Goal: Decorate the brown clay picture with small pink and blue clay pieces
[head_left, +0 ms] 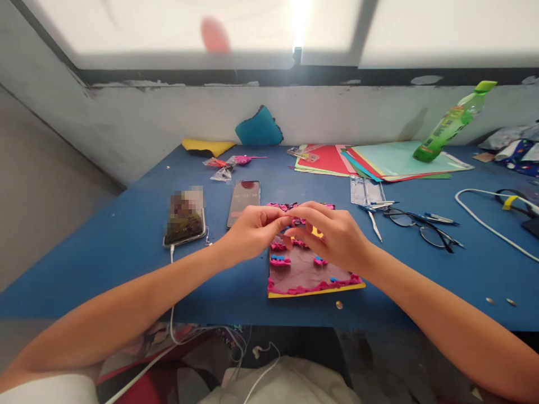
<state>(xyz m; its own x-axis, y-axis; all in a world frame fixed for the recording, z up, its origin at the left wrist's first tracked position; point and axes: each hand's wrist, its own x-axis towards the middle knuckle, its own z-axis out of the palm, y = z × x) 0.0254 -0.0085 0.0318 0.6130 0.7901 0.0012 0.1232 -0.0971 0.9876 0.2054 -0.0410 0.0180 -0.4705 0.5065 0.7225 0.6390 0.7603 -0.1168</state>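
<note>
My left hand (pixel 259 230) is closed, with thumb and forefinger pinched together. My right hand (pixel 330 230) meets it fingertip to fingertip, its fingers curled and closed too. Whatever sits between the fingertips is too small to make out. Both hands are over the upper part of a decorated board (pixel 301 276), which lies on the table. Its surface is brownish purple with a yellow front edge. Wavy magenta clay-like strips (pixel 295 290) run along its borders, and small magenta and blue pieces (pixel 280 261) sit on its face. The hands hide part of the board.
Left of the board lie a phone showing a timer (pixel 245 196) and a phone on a cable (pixel 185 221). To the right are eyeglasses (pixel 433 234), drawing compasses (pixel 374 221) and a clear case (pixel 366 192). Coloured sheets (pixel 404 154) and a green bottle (pixel 450 126) are behind.
</note>
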